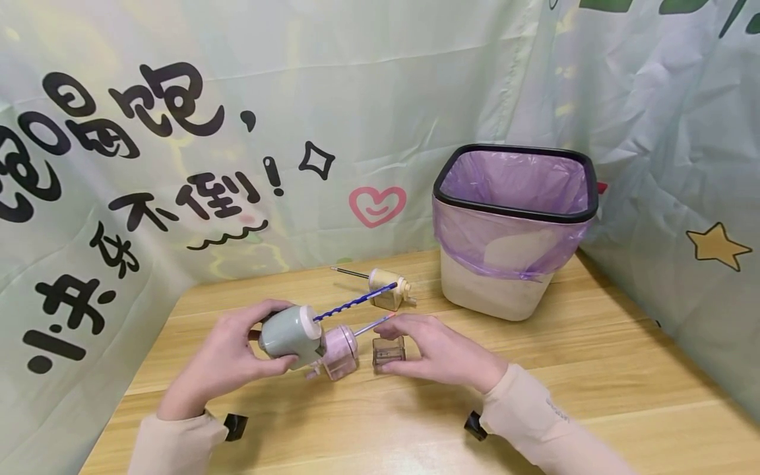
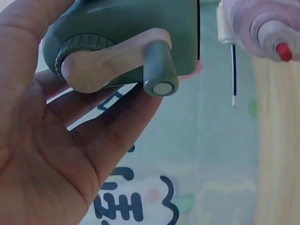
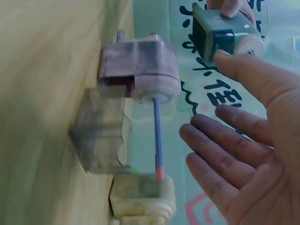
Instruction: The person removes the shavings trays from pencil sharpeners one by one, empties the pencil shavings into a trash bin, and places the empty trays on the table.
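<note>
My left hand (image 1: 228,353) grips a grey-green crank pencil sharpener (image 1: 291,335) above the table, thumb on one side and fingers on the other. Its crank (image 2: 115,58) faces the left wrist camera. A blue twisted pencil (image 1: 356,302) sticks out of its front, up and to the right. Over a small see-through brownish box (image 1: 388,351) on the table is my right hand (image 1: 442,349). The right wrist view shows those fingers (image 3: 229,145) spread and apart from the box (image 3: 101,131). Between the hands stands a pink crank sharpener (image 1: 340,353) with a bluish pencil (image 1: 374,323) in it.
Farther back is a cream crank sharpener (image 1: 387,280) holding a dark pencil (image 1: 350,271). A white bin (image 1: 495,290) with a purple liner and black rim stands at the back right. Printed cloth (image 1: 332,86) hangs behind and beside the wooden table (image 1: 380,429).
</note>
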The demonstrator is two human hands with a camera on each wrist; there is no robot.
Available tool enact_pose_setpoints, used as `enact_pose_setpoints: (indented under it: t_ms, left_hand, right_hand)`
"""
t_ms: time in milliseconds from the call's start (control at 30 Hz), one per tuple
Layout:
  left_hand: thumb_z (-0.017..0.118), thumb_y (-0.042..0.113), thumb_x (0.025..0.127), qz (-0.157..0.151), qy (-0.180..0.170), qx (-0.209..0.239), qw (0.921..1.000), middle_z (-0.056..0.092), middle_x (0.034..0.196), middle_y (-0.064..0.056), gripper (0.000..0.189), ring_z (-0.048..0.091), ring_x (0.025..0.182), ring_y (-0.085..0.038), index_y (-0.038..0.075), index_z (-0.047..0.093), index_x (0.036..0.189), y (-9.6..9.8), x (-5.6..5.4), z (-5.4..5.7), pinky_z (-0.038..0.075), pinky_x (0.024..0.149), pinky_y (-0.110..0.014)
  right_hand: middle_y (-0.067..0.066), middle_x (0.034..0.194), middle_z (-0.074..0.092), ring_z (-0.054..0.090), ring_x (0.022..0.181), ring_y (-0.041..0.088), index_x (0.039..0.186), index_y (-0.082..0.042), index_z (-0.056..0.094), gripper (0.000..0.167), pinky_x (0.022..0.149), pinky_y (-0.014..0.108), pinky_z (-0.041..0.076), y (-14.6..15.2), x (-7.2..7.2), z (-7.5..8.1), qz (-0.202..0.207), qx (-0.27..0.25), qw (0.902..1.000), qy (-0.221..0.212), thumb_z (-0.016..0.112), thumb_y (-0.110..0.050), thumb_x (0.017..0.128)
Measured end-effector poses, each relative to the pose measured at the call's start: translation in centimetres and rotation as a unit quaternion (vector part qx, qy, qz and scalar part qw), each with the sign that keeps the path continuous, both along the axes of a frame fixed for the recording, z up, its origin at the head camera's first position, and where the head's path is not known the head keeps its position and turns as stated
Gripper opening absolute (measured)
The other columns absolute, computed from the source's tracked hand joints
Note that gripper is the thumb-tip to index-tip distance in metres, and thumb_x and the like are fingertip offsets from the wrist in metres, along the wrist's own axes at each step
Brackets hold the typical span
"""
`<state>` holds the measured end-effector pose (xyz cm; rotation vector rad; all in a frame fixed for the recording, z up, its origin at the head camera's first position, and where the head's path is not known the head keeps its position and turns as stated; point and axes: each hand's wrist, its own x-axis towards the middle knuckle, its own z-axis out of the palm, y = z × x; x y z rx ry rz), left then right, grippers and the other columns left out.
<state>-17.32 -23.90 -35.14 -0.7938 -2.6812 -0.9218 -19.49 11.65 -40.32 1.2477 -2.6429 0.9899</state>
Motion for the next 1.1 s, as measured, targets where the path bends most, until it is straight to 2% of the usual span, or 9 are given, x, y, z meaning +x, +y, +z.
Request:
enact_pose_setpoints:
  t_ms: [500,700,933,1100]
  left_hand:
    - [0.099,0.019,0.074,-0.044,0.001,0.022,0.9988,0.074,0.119,0.014,0.068,0.069,0.094,-0.006,0.032,0.067,0.132,2.6,0.2,-0.7,0.064,0.076,-0.026]
    - [0.098,0.02,0.074,-0.068,-0.002,0.033,0.9971,0.075,0.121,0.013,0.069,0.069,0.095,-0.006,0.031,0.067,0.134,3.6,0.2,-1.2,0.064,0.075,-0.026]
    - [0.098,0.02,0.073,-0.08,0.005,0.034,0.9962,0.075,0.123,0.01,0.07,0.069,0.095,-0.005,0.025,0.067,0.136,4.6,0.3,-1.8,0.064,0.074,-0.025]
    - [0.098,0.02,0.072,-0.086,0.011,0.036,0.9956,0.075,0.124,0.008,0.071,0.069,0.094,-0.005,0.025,0.067,0.136,5.0,0.4,-2.1,0.064,0.074,-0.025]
  right_hand:
    - [0.001,0.129,0.075,0.071,0.121,0.013,0.141,-0.014,0.064,0.055,0.11,0.04,0.058,-1.2,0.8,-0.5,-0.004,-0.028,0.9996,0.011,0.083,-0.038,0.096]
    - [0.0,0.131,0.074,0.069,0.124,0.012,0.145,-0.011,0.063,0.061,0.112,0.04,0.056,-1.6,1.1,-0.6,-0.016,-0.03,0.9993,-0.016,0.083,-0.04,0.095]
    - [0.001,0.127,0.076,0.071,0.121,0.014,0.134,-0.01,0.068,0.054,0.109,0.039,0.058,-1.9,1.5,-0.7,-0.02,-0.031,0.9991,-0.021,0.082,-0.044,0.095]
    - [-0.002,0.128,0.077,0.071,0.123,0.012,0.134,-0.013,0.07,0.051,0.11,0.036,0.058,-2.1,1.5,-0.7,-0.011,-0.04,0.999,-0.018,0.083,-0.043,0.095]
